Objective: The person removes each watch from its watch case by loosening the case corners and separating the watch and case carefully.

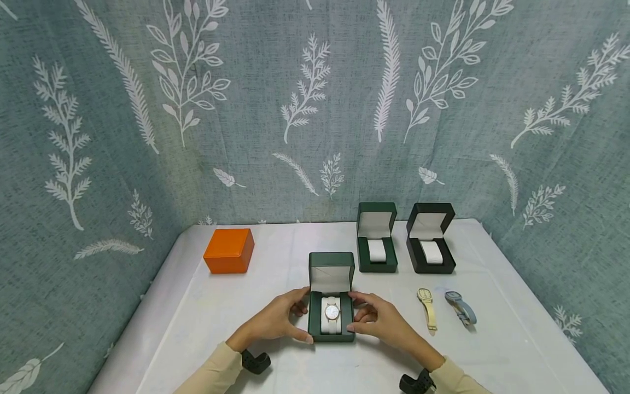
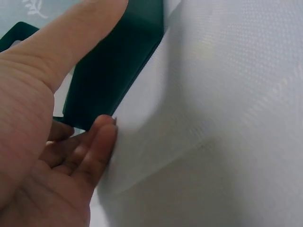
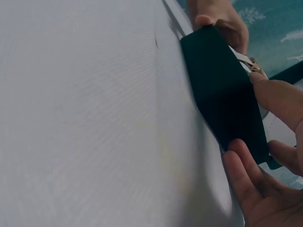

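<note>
A dark green watch box (image 1: 332, 338) stands with its lid up at the middle of the table in the head view. Inside it, a watch (image 1: 332, 312) with a round pale face and white strap sits round the white cushion. My left hand (image 1: 283, 317) holds the box's left side, thumb by the front corner and fingers farther back. On the right side, my right hand (image 1: 379, 320) grips the box, its thumb on the upper edge. The right wrist view shows two fingertips (image 3: 232, 163) low against the green side wall (image 3: 222, 85).
Behind and to the right stand a second open green box (image 1: 378, 267) and an open black box (image 1: 435, 268), each with a white cushion. A yellow watch (image 1: 427, 309) and a blue watch (image 1: 461, 307) lie at right. An orange box (image 1: 228, 250) is back left.
</note>
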Action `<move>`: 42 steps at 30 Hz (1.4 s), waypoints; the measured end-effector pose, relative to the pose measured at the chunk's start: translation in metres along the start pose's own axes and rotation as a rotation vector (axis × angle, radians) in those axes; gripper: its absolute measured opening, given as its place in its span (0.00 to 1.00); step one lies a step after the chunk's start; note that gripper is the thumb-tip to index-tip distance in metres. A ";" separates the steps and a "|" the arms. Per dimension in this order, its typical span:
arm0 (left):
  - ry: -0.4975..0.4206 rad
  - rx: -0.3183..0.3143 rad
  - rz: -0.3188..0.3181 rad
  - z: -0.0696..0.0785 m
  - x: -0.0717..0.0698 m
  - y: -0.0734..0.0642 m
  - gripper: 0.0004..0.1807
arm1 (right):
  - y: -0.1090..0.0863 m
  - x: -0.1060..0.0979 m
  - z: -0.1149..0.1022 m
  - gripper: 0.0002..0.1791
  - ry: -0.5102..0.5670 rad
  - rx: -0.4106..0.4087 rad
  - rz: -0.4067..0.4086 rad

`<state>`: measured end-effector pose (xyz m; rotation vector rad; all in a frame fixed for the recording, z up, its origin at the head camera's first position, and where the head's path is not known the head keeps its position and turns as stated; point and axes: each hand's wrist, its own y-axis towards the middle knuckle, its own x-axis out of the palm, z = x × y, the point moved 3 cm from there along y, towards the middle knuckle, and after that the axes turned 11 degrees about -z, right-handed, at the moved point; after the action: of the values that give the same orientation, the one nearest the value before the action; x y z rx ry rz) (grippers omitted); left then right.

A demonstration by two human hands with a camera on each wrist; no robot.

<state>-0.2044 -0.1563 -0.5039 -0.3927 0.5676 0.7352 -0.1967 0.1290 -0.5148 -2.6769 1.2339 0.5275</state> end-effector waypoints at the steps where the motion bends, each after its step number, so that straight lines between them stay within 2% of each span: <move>1: -0.004 0.004 -0.001 0.001 0.000 0.000 0.64 | 0.000 0.000 0.000 0.41 0.003 -0.002 0.000; 5: -0.032 0.011 0.025 0.002 -0.004 -0.003 0.59 | 0.001 0.000 0.001 0.41 0.013 -0.012 0.003; 9: -0.048 0.002 0.110 0.005 -0.010 -0.007 0.48 | 0.001 0.000 0.002 0.41 0.021 -0.014 0.004; 12: -0.020 0.030 0.177 0.009 -0.014 -0.008 0.40 | 0.000 0.000 0.002 0.41 0.021 -0.004 0.011; 15: 0.011 0.085 0.208 0.013 -0.017 -0.007 0.35 | 0.000 0.000 0.002 0.41 0.018 0.001 0.015; 18: 0.051 0.132 0.199 0.017 -0.016 -0.004 0.35 | 0.000 0.000 0.002 0.41 0.019 0.002 0.013; 24: 0.138 0.184 0.121 0.025 -0.011 0.005 0.38 | -0.001 0.001 0.001 0.41 0.029 0.001 0.017; 32: 0.186 0.137 0.080 0.028 -0.005 0.011 0.40 | -0.002 0.002 0.001 0.40 0.046 -0.002 0.021; 42: 0.250 0.128 0.068 0.031 -0.004 0.014 0.39 | -0.002 0.002 0.000 0.40 0.037 -0.006 0.025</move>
<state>-0.2065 -0.1323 -0.4788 -0.3496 0.8625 0.7150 -0.1945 0.1288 -0.5158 -2.6913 1.2799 0.4879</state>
